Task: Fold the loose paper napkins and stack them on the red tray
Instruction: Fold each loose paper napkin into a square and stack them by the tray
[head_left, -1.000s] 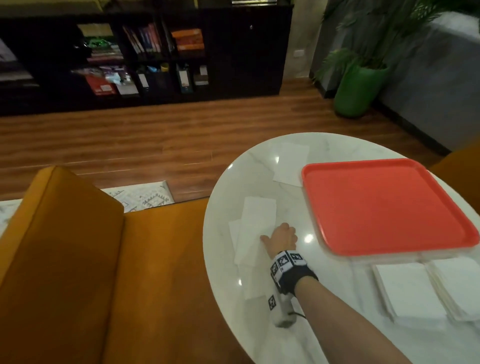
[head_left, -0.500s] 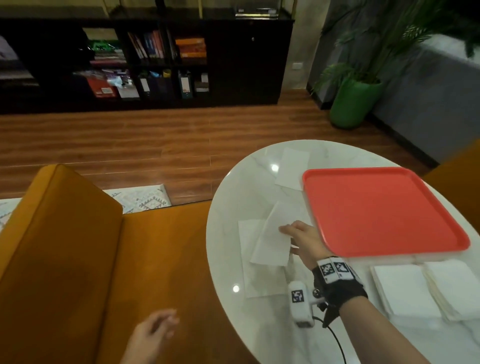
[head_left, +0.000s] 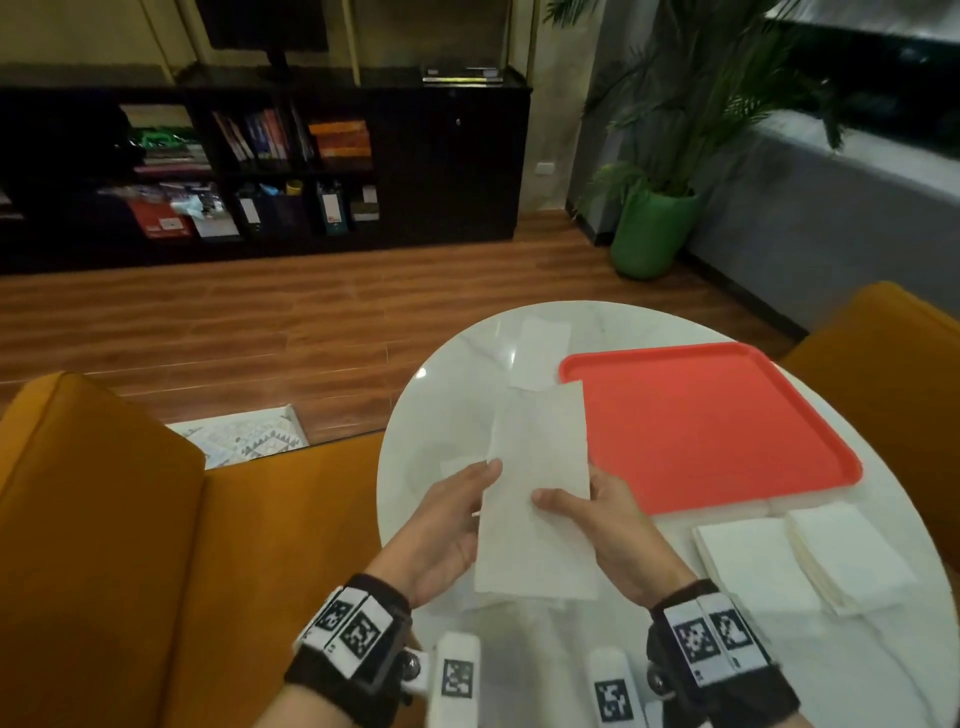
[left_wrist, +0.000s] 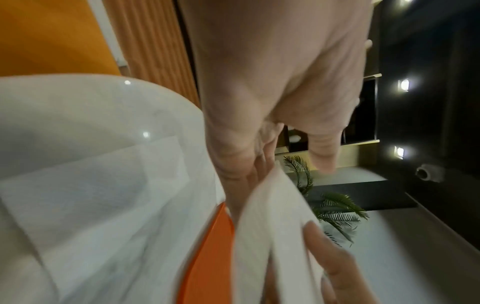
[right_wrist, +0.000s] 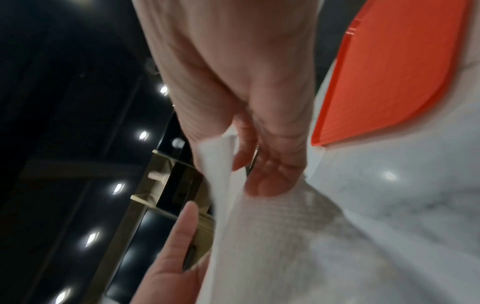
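I hold one white paper napkin (head_left: 535, 467) in the air over the near left part of the round marble table (head_left: 457, 395). My left hand (head_left: 480, 483) pinches its left edge, thumb on top. My right hand (head_left: 561, 506) pinches its right edge the same way, fingers underneath. The wrist views show the same napkin (left_wrist: 272, 226) (right_wrist: 259, 236) hanging between both hands. The red tray (head_left: 701, 426) lies just right of the napkin with nothing on it. Another loose napkin (head_left: 540, 353) lies flat past the tray's far left corner. A further napkin (left_wrist: 91, 185) lies on the table below my hands.
Two stacks of folded white napkins (head_left: 753, 561) (head_left: 852, 551) sit on the table in front of the tray. An orange sofa (head_left: 156, 519) borders the table on the left and an orange seat (head_left: 883, 364) on the right. A green plant pot (head_left: 649, 234) stands on the floor beyond.
My right hand lifted the napkin off the table's left side and brought it towards me. My left hand rose from beside the sofa and took the napkin's left edge.
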